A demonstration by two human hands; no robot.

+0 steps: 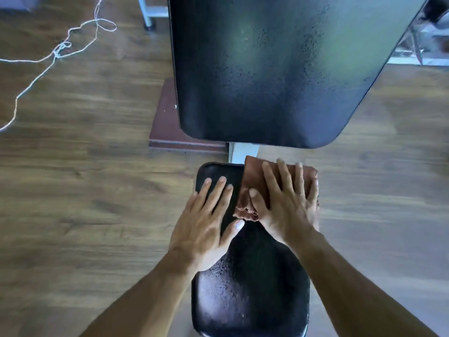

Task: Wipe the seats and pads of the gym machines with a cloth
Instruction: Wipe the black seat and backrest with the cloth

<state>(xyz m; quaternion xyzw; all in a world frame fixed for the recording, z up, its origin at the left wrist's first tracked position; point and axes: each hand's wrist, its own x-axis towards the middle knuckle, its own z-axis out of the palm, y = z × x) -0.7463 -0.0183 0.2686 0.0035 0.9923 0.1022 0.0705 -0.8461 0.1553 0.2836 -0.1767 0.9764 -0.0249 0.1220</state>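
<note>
A wood-plank floor (85, 190) ran under everything, its grain blurred toward the edges. On the seat (250, 288), the right hand's fingers (286, 181) were straight and spread, pressing one folded cloth (255, 181) flat against the far right corner of the padding; nothing was curled round the cloth, and the thumb lay across its bunched near edge. The right hand (286, 205) covered most of the cloth. The left hand's fingers (216, 193) were likewise straight and slightly fanned, resting bare on the seat's far left part, holding nothing, the thumb tip just beside the cloth's frayed hem. The left hand (201, 227) lay flat beside the right, the two close but apart. The cloth was reddish brown, folded into a rough rectangle, with a ragged, crumpled edge toward the person. There were two black pads: the narrow seat, glossy and pebbled, and beyond it one broad backrest (279, 69), tilted, with a dull sheen and dark speckles. A pale metal post (243, 152) showed in the gap between them. One reddish board (167, 122) lay on the floor beside the backrest, and one white cord (56, 52) trailed in loops well off to the left.
</note>
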